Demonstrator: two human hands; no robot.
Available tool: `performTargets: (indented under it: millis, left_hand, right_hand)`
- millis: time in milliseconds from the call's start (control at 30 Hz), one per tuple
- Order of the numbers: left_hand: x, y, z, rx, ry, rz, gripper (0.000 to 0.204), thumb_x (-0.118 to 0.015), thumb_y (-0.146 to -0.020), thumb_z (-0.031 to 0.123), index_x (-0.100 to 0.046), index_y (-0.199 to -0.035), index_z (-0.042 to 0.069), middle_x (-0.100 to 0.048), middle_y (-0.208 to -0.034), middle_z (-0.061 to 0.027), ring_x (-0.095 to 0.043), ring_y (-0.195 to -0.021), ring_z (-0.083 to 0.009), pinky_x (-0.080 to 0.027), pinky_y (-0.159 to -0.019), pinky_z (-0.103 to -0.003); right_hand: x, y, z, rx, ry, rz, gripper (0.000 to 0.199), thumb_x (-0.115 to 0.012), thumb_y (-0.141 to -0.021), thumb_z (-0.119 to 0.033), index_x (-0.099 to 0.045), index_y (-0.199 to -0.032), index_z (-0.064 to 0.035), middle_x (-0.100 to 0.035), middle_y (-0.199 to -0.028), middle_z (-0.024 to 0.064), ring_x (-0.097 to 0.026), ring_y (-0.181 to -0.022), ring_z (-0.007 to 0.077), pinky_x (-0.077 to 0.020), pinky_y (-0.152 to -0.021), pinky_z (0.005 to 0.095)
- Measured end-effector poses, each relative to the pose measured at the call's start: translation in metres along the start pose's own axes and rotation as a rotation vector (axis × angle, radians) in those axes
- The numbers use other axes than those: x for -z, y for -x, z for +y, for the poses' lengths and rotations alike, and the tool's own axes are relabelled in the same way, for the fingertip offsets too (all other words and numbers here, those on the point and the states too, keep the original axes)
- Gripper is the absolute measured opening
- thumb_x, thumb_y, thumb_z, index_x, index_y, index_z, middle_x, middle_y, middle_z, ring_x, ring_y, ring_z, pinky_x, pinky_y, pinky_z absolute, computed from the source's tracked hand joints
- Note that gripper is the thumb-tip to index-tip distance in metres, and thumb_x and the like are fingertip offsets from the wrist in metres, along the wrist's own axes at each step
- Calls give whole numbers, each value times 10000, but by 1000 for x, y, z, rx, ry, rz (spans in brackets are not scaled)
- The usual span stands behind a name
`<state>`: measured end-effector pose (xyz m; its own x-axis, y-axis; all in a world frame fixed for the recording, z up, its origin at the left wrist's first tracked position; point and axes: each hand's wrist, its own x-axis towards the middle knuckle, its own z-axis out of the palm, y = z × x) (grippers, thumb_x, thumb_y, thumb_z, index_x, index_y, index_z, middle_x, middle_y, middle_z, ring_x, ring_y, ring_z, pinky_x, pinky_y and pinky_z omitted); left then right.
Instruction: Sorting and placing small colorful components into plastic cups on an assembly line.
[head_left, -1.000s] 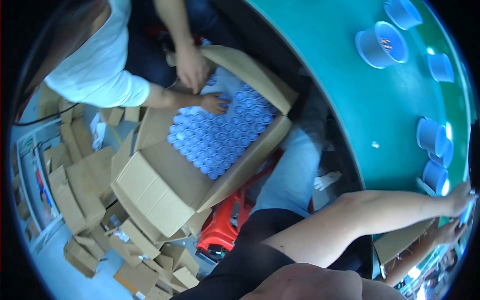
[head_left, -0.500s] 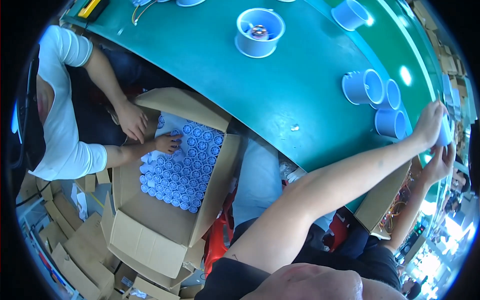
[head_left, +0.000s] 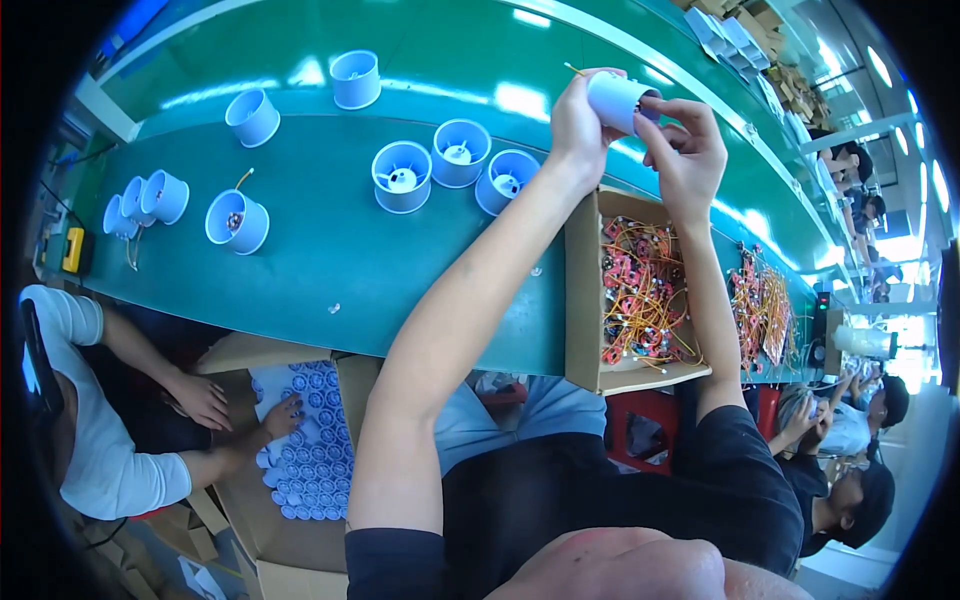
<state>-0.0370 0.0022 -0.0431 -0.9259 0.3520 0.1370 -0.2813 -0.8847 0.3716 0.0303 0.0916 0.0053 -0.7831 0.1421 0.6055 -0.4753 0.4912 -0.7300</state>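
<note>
My left hand (head_left: 582,128) is wrapped round a light blue plastic cup-shaped housing (head_left: 612,102), holding it tilted above the far side of the green bench. A thin yellow wire end (head_left: 573,69) sticks out past its base. At the housing's open mouth is my right hand (head_left: 692,150), thumb and fingers pinched at the rim and partly inside. A small dark part shows there, but my fingers hide most of it. Below my right wrist stands an open cardboard box (head_left: 583,300) full of small red parts with yellow wires (head_left: 645,290).
Three housings (head_left: 402,178) stand left of my forearm, with more farther left. Wired parts (head_left: 765,300) lie in a heap right of the box. At left, a co-worker's hand (head_left: 283,417) reaches into a carton of blue round pieces (head_left: 315,450). Other people sit at right.
The view has swung right, so the box of wired parts is now fully visible. Both hands remain at the housing; its mouth now shows, with my right fingers at it.
</note>
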Motion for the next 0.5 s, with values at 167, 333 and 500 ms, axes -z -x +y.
performTargets:
  millis: [167,333,500]
  left_hand:
    - [-5,4,3,26,-2,-1,421,-277,-980,310,-563,-1052,10,-653,-957,-145,-645,-875,-242,-537,-793,-383]
    - [-1,2,8,54,-6,-110,441,-271,-980,316,-560,-1073,-4,-655,-961,-146,-641,-901,-242,-537,-802,-381]
    - [1,1,5,37,32,-101,446,-282,-978,321,-563,-1070,-13,-652,-937,-142,-649,-883,-251,-544,-804,-387]
  right_hand:
    - [5,3,2,66,32,-23,254,-744,-778,-24,-567,-955,19,-690,-891,68,-551,-533,35,-422,-460,177]
    - [3,3,-2,135,69,-16,276,-759,-766,-36,-557,-949,9,-699,-856,64,-522,-509,17,-407,-449,178]
    - [3,0,-5,195,134,-7,291,-775,-751,-49,-564,-946,-2,-688,-795,52,-498,-486,13,-390,-440,178]
